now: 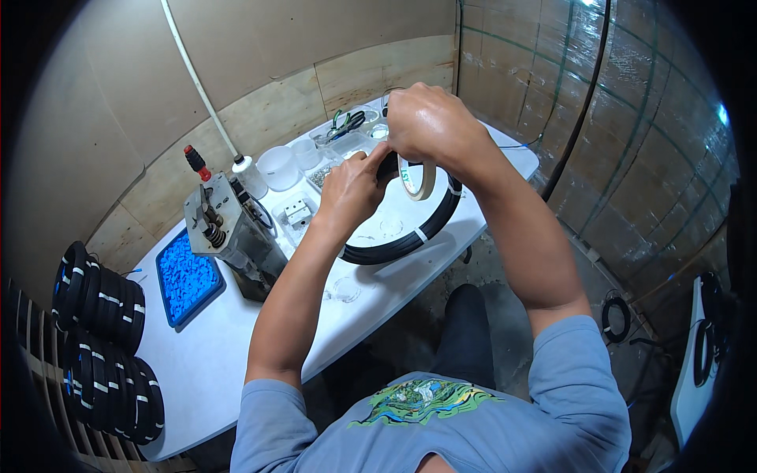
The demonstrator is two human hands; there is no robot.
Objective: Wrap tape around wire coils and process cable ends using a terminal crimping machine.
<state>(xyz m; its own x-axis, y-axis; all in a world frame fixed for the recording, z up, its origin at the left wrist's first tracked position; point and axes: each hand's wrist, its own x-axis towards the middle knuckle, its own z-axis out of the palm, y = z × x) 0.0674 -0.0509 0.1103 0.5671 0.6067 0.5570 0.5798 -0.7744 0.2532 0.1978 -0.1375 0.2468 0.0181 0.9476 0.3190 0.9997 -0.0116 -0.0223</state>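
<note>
A coil of black cable lies tilted over the white table, with white tape bands around it. My left hand is closed at the coil's left upper side, thumb and forefinger reaching toward my right hand. My right hand is bent over the coil's far side, its fingers curled. A roll of whitish masking tape hangs just below my right hand, held by it. The fingertips of the right hand and the strip of tape between the hands are hidden.
A blue tray of small blue pieces and a bench press with a red-tipped lever stand left on the table. Behind are clear tubs and pliers. Taped black coils are stacked at far left.
</note>
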